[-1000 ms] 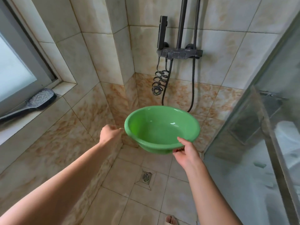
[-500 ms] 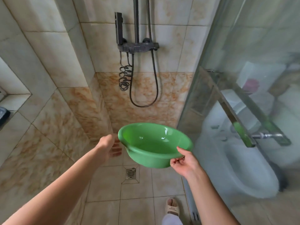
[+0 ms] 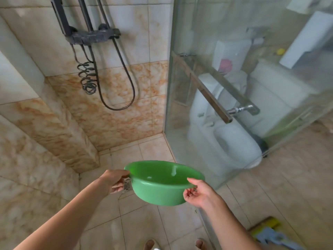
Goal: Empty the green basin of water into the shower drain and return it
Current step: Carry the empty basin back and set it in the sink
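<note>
Hiding most of the drain, green basin sits clamped in left hand and right hand grips.

Bright soft daylight, faint shadows, slight motion blur, wide-angle edge distortion

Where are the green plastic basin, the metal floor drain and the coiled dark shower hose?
green plastic basin [image 3: 158, 193]: head view, outer front wall.
metal floor drain [image 3: 127, 185]: head view, visible grate.
coiled dark shower hose [image 3: 87, 78]: head view, coil middle.

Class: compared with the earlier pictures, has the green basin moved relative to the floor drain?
Yes. The green basin now hangs lower, overlapping the floor drain, which earlier showed clear below it.
</note>
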Available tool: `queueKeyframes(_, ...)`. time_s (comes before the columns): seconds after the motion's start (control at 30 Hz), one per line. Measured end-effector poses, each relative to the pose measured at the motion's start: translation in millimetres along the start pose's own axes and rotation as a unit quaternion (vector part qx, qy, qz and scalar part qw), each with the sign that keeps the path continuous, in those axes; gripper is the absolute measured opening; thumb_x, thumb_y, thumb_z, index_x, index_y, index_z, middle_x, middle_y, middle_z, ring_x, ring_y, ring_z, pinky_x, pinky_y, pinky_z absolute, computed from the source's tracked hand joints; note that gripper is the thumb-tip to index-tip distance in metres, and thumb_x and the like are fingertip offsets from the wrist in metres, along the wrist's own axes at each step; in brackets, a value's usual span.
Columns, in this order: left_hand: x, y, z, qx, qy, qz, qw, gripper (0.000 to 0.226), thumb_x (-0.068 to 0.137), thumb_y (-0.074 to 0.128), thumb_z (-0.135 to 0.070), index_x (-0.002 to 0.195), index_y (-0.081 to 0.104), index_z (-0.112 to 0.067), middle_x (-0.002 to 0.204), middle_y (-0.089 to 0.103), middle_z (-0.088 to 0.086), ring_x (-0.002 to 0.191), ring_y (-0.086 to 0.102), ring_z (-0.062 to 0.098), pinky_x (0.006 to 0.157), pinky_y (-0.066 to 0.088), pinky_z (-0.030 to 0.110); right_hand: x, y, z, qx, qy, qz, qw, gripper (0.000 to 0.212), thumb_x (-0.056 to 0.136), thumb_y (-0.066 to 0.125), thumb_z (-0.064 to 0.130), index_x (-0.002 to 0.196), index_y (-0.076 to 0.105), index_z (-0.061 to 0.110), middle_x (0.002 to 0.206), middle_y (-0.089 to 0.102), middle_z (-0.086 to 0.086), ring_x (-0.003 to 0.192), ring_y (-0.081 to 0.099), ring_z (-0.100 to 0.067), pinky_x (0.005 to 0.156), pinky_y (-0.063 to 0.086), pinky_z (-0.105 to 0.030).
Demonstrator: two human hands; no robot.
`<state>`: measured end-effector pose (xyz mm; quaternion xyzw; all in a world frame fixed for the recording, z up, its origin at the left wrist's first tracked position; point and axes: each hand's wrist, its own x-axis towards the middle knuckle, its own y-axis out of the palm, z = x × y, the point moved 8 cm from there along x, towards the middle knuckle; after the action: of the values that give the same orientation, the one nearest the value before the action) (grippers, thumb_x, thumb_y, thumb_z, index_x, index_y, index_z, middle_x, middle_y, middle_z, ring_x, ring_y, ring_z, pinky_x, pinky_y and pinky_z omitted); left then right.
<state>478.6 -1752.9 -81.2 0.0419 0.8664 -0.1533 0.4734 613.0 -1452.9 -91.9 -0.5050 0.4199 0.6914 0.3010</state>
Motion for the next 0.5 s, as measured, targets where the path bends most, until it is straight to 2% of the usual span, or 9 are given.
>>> queueKeyframes(0.13,1,52,15,0.012,-0.021,0.027,0.999,0.017,0.090,0.067,-0.014,0.078,0.062,-0.002,0.069,0.052,0.013,0.055,0.043,0.020,0.056,0.049,0.030,-2,-50,5,0.021,0.000,-0.038,0.999,0.026,0.087,0.066,0.004,0.073,0.044,0.006,0.067,0.035,-0.005,0.058,0.037,-0.015,0.056,0.039,-0.026)
queueKeyframes(0.33,-11,134,35,0.036,-0.043,0.083,0.995,0.013,0.091,0.064,-0.011,0.086,0.061,0.000,0.080,0.056,0.014,0.066,0.052,0.023,0.061,0.049,0.032,-10,-123,34,0.043,-0.006,-0.069,0.997,0.016,0.089,0.063,0.004,0.083,0.048,0.004,0.072,0.040,-0.006,0.061,0.039,-0.015,0.056,0.041,-0.026)
queueKeyframes(0.5,-27,197,51,0.056,-0.074,0.112,0.989,0.011,0.094,0.059,-0.011,0.090,0.060,0.000,0.075,0.053,0.011,0.063,0.048,0.019,0.052,0.052,0.028,-14,-182,54,0.071,0.002,-0.082,0.994,0.016,0.087,0.066,0.002,0.086,0.050,0.003,0.074,0.044,-0.008,0.063,0.042,-0.017,0.056,0.044,-0.030)
